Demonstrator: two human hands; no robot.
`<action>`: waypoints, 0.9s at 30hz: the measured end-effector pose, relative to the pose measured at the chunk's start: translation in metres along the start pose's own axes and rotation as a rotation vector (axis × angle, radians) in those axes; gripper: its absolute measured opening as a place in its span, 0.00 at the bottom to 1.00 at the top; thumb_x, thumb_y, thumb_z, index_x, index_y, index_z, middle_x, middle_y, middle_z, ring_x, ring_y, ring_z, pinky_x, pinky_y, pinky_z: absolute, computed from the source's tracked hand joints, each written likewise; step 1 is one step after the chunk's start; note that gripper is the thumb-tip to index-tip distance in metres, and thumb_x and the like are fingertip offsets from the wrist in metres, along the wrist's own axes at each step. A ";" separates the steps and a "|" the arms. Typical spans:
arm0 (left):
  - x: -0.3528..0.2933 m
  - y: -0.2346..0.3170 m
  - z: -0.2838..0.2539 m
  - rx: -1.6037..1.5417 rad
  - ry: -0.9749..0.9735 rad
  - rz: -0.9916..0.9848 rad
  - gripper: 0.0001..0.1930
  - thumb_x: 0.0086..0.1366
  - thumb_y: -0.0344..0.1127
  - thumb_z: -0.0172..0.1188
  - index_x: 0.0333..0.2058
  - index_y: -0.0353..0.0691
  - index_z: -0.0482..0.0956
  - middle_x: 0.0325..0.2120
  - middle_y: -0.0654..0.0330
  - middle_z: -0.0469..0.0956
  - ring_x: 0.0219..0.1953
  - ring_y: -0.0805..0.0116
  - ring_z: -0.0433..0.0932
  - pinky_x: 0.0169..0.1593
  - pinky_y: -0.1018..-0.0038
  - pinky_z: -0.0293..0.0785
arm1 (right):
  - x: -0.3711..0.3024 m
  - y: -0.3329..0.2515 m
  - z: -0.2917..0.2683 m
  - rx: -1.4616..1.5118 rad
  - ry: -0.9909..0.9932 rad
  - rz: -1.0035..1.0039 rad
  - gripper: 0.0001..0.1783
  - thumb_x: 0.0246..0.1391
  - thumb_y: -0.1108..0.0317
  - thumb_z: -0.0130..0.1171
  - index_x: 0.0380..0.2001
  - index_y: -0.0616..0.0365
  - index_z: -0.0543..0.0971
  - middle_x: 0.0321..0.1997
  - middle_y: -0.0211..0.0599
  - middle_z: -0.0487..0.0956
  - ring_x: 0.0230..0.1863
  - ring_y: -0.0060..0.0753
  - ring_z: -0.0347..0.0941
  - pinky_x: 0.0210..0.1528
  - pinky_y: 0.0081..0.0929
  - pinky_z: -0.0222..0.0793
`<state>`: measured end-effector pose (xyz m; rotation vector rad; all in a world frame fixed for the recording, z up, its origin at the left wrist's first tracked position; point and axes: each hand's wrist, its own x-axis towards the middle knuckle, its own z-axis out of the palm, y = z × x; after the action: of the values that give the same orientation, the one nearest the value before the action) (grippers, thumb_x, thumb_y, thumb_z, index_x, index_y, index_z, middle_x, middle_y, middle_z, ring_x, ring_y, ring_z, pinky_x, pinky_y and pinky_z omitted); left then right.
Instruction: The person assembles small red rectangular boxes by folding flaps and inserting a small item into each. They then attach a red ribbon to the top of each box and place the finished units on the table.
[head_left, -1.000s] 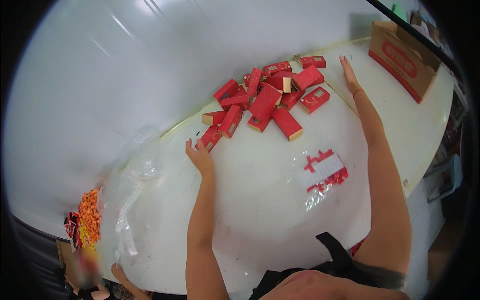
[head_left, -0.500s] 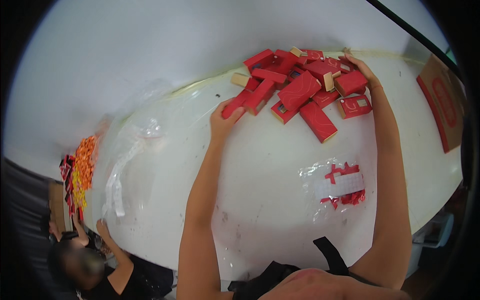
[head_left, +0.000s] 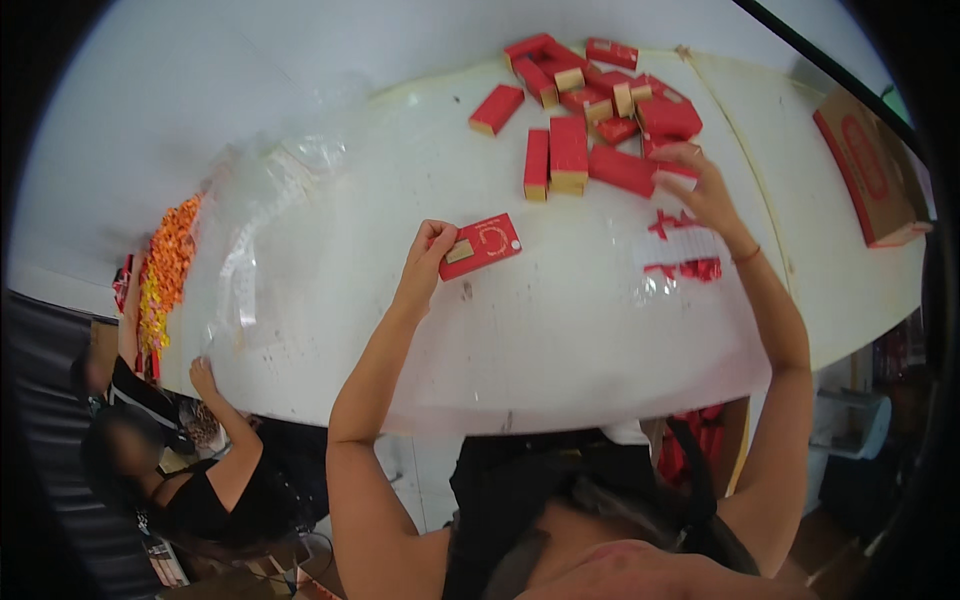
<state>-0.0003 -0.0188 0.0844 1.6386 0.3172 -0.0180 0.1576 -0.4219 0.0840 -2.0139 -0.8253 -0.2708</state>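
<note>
My left hand (head_left: 426, 262) grips a flat red box (head_left: 492, 243) by its left end, thumb on top. The box carries a pale gold label and a white round spot, and it is held over the white table. My right hand (head_left: 708, 195) is at the right end of another red box (head_left: 622, 170), with thumb and fingers curled round that end. Two red boxes (head_left: 568, 150) stand close together just left of it. Behind them lies a loose heap of red boxes (head_left: 590, 98), some showing gold-coloured ends.
A clear bag of red ribbon pieces (head_left: 700, 268) lies beside my right wrist. Clear plastic film (head_left: 245, 260) covers the left side. A cardboard box (head_left: 868, 170) stands at right. Orange and yellow packets (head_left: 170, 255) are piled far left near another person's hand (head_left: 203, 378).
My left hand has come nearer with a red box. My right hand has moved from the heap's far right edge to its near side. The boxes are more spread out, and the view has shifted.
</note>
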 end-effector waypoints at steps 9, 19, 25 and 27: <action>-0.148 -0.041 0.090 -0.384 -0.271 0.019 0.12 0.67 0.36 0.61 0.40 0.39 0.67 0.37 0.61 0.73 0.37 0.74 0.73 0.41 0.76 0.70 | -0.119 -0.192 0.123 0.764 -0.199 0.384 0.46 0.53 0.63 0.68 0.70 0.54 0.54 0.66 0.52 0.62 0.55 0.40 0.71 0.57 0.33 0.67; -0.133 -0.022 0.057 0.591 -0.053 0.621 0.11 0.59 0.28 0.66 0.41 0.39 0.82 0.31 0.57 0.81 0.32 0.63 0.83 0.38 0.73 0.79 | -0.107 -0.175 0.124 0.376 -0.485 0.225 0.24 0.47 0.63 0.70 0.45 0.61 0.74 0.44 0.43 0.79 0.40 0.34 0.79 0.43 0.29 0.75; -0.130 -0.014 0.064 0.645 -0.065 0.564 0.07 0.58 0.26 0.66 0.37 0.37 0.84 0.33 0.54 0.83 0.32 0.64 0.85 0.36 0.74 0.81 | -0.116 -0.169 0.126 0.419 -0.417 0.256 0.23 0.46 0.61 0.69 0.43 0.61 0.76 0.41 0.45 0.80 0.39 0.37 0.79 0.41 0.29 0.75; -0.129 -0.014 0.067 0.691 -0.065 0.632 0.07 0.58 0.25 0.65 0.36 0.36 0.84 0.32 0.55 0.84 0.32 0.64 0.85 0.35 0.75 0.81 | -0.120 -0.163 0.128 0.446 -0.396 0.248 0.23 0.46 0.60 0.69 0.43 0.61 0.77 0.40 0.46 0.81 0.39 0.39 0.80 0.41 0.30 0.75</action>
<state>-0.1151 -0.1083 0.0905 2.3547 -0.3078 0.3281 -0.0542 -0.3120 0.0643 -1.7366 -0.7799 0.4325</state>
